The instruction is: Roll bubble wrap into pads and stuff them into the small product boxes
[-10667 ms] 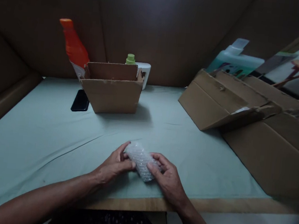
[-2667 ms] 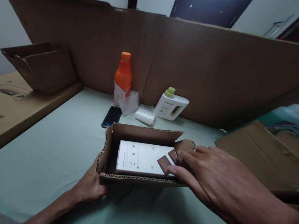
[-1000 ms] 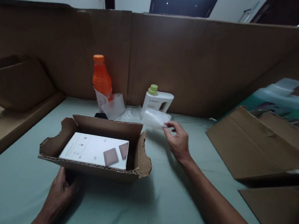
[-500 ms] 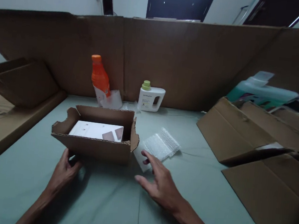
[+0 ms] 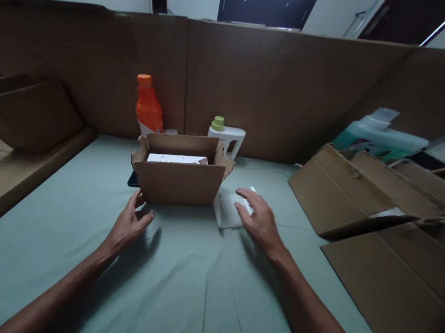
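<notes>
A small open cardboard box (image 5: 179, 182) stands on the pale green table (image 5: 194, 280), with a white carton (image 5: 175, 159) inside it. My left hand (image 5: 129, 224) rests on the cloth at the box's near left corner, fingers apart and touching its base. My right hand (image 5: 259, 219) lies flat on a sheet of bubble wrap (image 5: 226, 209) just right of the box, pressing it down.
An orange bottle (image 5: 147, 106) and a white bottle with a green cap (image 5: 226, 133) stand behind the box against a tall cardboard wall (image 5: 255, 85). A dark phone (image 5: 133, 180) peeks out left of the box. Flattened cartons (image 5: 363, 192) lie right, more cardboard (image 5: 17, 113) left.
The box has slid away from me toward the bottles. My right hand, which had dropped the bubble wrap beside the box, now lies on top of it. My left hand followed the box.
</notes>
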`<state>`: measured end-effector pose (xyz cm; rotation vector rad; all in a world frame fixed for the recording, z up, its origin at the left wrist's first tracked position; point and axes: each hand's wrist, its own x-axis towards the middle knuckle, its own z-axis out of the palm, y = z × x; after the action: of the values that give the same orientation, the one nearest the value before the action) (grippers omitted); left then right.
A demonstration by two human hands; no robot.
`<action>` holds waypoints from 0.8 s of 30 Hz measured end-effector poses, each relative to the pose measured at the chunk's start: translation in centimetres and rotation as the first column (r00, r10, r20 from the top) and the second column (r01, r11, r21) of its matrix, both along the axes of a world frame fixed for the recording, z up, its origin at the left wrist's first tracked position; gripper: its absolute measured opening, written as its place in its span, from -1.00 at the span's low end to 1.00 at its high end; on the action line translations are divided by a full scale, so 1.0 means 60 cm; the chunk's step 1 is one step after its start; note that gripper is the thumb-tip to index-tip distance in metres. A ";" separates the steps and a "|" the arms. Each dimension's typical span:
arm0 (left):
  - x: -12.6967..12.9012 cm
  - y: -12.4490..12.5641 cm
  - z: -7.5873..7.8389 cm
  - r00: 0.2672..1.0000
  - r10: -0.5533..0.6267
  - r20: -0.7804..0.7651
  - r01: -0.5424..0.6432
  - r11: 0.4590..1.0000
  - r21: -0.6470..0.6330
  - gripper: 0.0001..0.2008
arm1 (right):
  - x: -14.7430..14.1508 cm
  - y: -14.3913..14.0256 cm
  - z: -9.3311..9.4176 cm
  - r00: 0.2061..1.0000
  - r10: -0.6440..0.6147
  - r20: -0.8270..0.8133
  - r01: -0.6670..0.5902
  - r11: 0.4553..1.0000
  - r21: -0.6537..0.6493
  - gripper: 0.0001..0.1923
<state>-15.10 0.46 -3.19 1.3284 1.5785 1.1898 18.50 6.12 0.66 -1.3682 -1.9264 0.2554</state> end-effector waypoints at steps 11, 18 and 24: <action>0.017 0.019 -0.002 0.998 0.036 -0.056 -0.029 0.992 0.119 -0.31 | 0.018 0.033 -0.034 0.997 -0.071 0.030 0.071 0.997 0.016 -0.34; 0.059 0.045 -0.002 0.998 -0.012 -0.069 0.022 0.987 0.157 -0.24 | -0.066 0.083 0.004 0.990 -0.060 -0.129 0.028 0.971 -0.236 -0.52; 0.030 0.085 -0.001 0.999 0.025 -0.036 -0.018 0.986 0.165 -0.25 | -0.093 0.102 0.008 0.992 -0.123 -0.038 0.113 0.972 -0.204 -0.67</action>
<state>-13.33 5.54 -3.26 1.4504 1.5520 1.3400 12.93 12.25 1.17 -1.5877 -1.8088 0.4326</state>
